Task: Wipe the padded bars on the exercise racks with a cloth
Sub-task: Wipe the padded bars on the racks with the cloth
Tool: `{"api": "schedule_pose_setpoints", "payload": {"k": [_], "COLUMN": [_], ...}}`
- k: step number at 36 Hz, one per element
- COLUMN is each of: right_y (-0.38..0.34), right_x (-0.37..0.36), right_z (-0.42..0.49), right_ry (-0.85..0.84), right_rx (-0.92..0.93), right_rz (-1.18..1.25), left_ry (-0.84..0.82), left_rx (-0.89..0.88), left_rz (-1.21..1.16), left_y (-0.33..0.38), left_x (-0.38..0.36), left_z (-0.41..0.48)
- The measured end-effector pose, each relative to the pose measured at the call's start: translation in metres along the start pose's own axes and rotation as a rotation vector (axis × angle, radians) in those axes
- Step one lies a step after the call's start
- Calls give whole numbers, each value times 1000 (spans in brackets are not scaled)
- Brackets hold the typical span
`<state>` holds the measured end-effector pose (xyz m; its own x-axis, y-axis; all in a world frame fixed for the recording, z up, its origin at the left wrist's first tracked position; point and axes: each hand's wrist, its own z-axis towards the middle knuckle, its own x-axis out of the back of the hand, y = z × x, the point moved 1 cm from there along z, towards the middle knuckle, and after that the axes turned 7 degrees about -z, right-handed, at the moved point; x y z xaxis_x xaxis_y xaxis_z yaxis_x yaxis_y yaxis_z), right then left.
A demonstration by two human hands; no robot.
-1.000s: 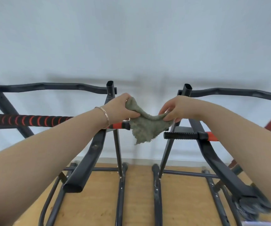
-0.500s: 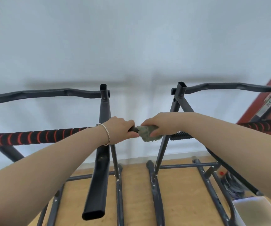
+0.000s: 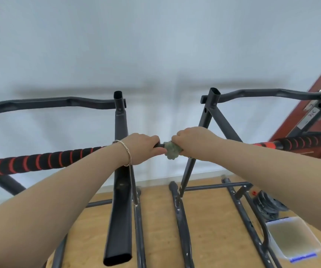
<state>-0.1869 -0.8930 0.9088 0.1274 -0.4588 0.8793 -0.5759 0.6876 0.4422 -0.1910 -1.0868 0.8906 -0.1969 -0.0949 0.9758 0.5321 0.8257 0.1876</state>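
Two black steel exercise racks stand side by side before a white wall. The left rack's padded bar [image 3: 39,161], black foam with red spiral stripes, runs from the far left to the middle. My left hand [image 3: 142,147] grips its right end. My right hand [image 3: 192,140] holds a bunched grey-green cloth [image 3: 172,152] just past that end, close to my left thumb. The right rack's padded bar [image 3: 306,141] reaches out to the right behind my right forearm.
The left rack's black upright [image 3: 120,117] and the right rack's upright [image 3: 211,105] rise behind my hands. Black base rails lie on the wooden floor [image 3: 159,229]. A clear plastic tub [image 3: 293,240] and dark weight plates [image 3: 267,206] sit at lower right.
The cloth, first spread between both hands, is now bunched in my right hand alone. My left hand has taken hold of the left bar's end. The view has shifted right.
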Motion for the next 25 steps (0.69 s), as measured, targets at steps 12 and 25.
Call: {"api": "schedule_pose_setpoints", "payload": {"k": [12, 25], "right_y": [22, 18], "right_x": [7, -9], "right_z": [16, 20], "right_ry": [-691, -139], "right_rx": [55, 79], "right_rz": [902, 507], "left_ry": [194, 25], "left_rx": [-141, 130], "left_rz": [217, -49], "left_y": [1, 4], "left_x": [-9, 0], "left_z": [-5, 0]}}
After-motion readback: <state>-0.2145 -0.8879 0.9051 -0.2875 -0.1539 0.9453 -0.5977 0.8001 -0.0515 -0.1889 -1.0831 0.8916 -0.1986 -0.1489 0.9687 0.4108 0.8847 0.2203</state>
